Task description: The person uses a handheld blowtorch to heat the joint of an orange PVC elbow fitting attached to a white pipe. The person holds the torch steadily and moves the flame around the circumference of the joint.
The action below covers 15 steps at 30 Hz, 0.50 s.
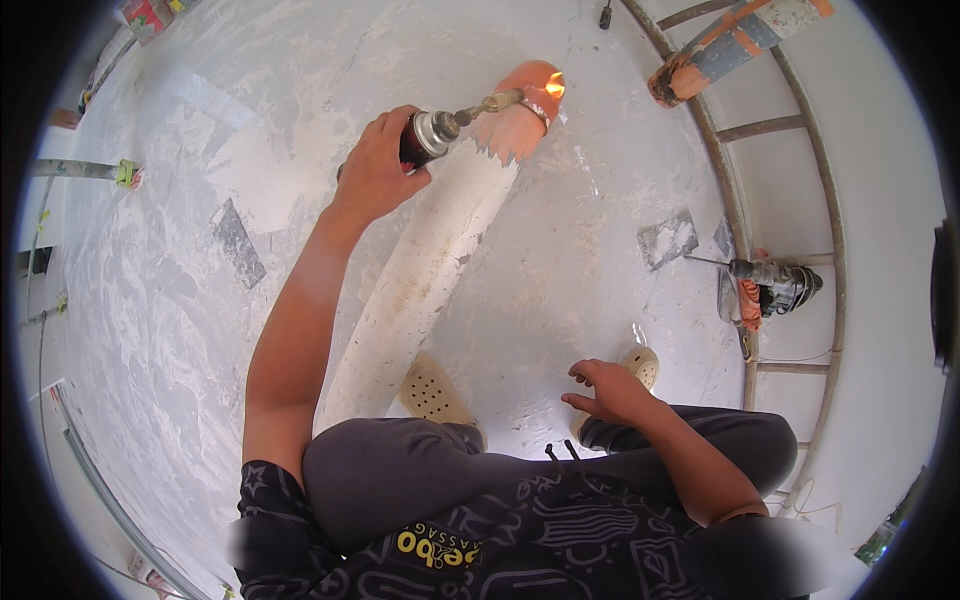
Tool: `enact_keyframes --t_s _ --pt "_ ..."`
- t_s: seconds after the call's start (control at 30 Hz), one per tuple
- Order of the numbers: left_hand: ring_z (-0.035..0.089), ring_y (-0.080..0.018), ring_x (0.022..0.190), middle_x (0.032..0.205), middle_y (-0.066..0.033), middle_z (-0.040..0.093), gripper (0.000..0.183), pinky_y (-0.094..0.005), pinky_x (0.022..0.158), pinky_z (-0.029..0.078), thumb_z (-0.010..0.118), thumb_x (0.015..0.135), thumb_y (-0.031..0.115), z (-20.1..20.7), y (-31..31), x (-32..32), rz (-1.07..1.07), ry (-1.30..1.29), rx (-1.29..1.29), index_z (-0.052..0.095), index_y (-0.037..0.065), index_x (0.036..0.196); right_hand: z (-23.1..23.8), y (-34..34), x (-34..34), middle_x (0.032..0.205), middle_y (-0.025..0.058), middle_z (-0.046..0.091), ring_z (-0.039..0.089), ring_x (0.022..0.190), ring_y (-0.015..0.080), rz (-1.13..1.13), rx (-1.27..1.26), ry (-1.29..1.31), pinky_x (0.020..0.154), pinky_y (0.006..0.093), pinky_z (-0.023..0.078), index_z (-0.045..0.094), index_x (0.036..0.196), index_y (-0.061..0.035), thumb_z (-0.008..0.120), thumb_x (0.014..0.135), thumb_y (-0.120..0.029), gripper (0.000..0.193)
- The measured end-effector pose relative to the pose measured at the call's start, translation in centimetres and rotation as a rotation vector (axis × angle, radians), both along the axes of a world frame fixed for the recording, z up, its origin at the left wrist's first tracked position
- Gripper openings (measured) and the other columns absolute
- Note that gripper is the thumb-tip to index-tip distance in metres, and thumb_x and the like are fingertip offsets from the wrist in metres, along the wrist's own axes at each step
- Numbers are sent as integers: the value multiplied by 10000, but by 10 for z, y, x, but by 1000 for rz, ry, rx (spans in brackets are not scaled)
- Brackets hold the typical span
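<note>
My left hand is wrapped round the dark canister of a blowtorch. The torch's nozzle points right, and a small orange flame shows at the rounded orange end of a long pipe. That pipe's white body is scuffed and slants from between my legs toward the far middle. A dark ring circles the orange part, just below the nozzle's tip. My right hand hovers near my right knee and shoe, fingers bent and apart, with nothing in it.
A wooden ladder runs along the right. A second pipe, orange and grey, lies across its far end. A power drill rests near a flat plastered plate. Another grey plate lies left of the white pipe.
</note>
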State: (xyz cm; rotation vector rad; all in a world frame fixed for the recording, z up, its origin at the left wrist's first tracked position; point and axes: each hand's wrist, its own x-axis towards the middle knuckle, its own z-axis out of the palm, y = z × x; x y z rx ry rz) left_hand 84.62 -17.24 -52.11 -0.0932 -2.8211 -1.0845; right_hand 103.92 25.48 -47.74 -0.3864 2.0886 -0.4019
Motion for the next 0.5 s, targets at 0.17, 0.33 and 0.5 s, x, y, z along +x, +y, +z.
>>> enact_keyframes --t_s 0.17,0.33,0.5 --pt "651 -301 1227 1376 -116 626 698 -375 935 636 797 823 86 0 -6 4 4 -35 16 536 129 1470 0 -1 1 1201 172 756 716 1116 385 3 3 7 984 477 562 674 1292 -47 763 991 -411 481" --pt "653 -309 1220 1358 -125 634 696 -385 928 629 790 816 76 -2 -8 7 -8 -25 19 540 128 1463 -1 -2 2 1203 171 756 718 1116 381 10 7 8 990 475 564 674 1297 -48 765 989 -412 485" --pt "634 -359 1218 1274 -133 642 722 -480 1021 564 807 765 87 -4 -9 10 -7 4 45 535 153 1431 -1 -4 1 1204 171 757 722 1109 380 20 -2 11 985 475 567 677 1290 -47 764 989 -419 486"
